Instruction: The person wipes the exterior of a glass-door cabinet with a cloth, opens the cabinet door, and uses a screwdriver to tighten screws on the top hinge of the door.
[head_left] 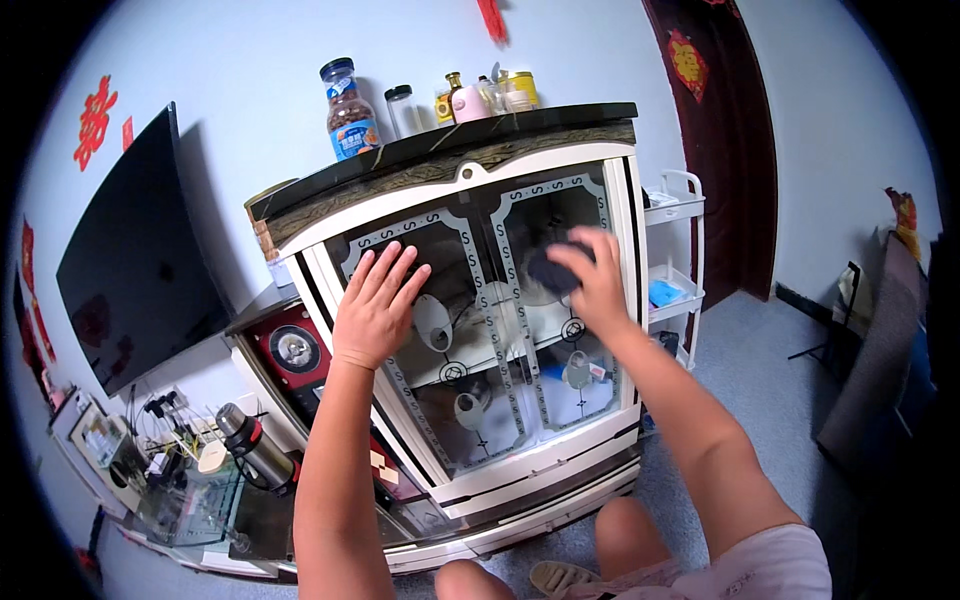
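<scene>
A white cabinet (460,498) with two patterned glass doors stands in front of me. My left hand (374,312) rests flat on the upper part of the left glass door (462,300), fingers stretched out. A dark, bunched-up cloth (551,271) is in my right hand (600,285), which is at the upper part of the right glass door (555,345). The right hand is slightly blurred. White ornaments and dim contents show on and through the glass.
Jars, including a blue-labelled jar (350,115), and small bottles stand on the black cabinet top (540,120). Left are a wall television (140,265) and a steel thermos (255,450). A white shelf trolley (678,210) stands right, before a dark door (720,150).
</scene>
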